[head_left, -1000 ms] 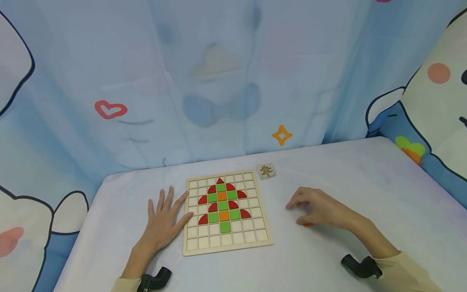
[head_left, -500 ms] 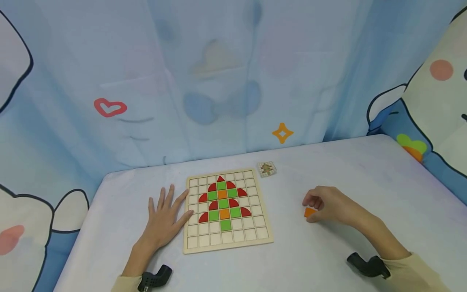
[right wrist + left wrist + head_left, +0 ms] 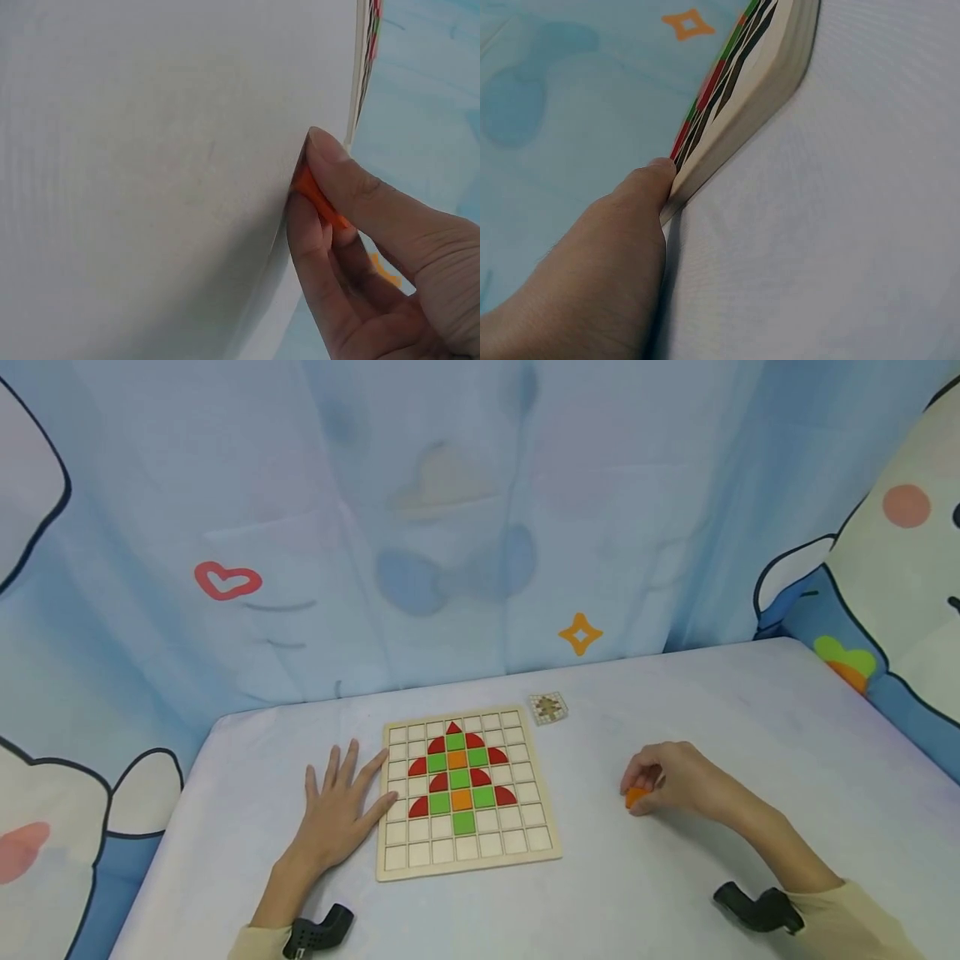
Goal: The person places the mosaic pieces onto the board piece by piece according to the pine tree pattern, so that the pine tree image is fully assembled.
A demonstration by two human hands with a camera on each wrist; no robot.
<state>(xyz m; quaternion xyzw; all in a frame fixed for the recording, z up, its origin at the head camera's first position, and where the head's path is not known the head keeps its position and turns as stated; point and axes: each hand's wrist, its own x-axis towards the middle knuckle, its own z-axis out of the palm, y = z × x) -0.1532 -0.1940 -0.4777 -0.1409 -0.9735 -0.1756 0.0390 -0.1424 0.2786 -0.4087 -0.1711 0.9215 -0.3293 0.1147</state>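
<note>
A square wooden grid board (image 3: 491, 846) lies mid-table, with red, green and orange pieces set in it as a tree shape. My left hand (image 3: 333, 827) lies with fingers spread, its thumb and index fingertip touching the board's left edge; the left wrist view has the thumb (image 3: 622, 210) against that edge. Right of the board, my right hand (image 3: 682, 781) pinches a small orange tile (image 3: 636, 797) just at the tabletop. In the right wrist view the orange tile (image 3: 319, 201) sits between thumb and fingers, which hide part of its outline.
A small printed pattern card (image 3: 548, 708) lies beyond the board's far right corner. The white-covered table (image 3: 750, 710) backs onto a blue cartoon curtain (image 3: 450, 527). Black wrist cameras (image 3: 757, 907) sit on both forearms.
My right hand has shifted a little to the right, away from the board, and the orange tile shows more between its fingers. The left hand and board stay where they were.
</note>
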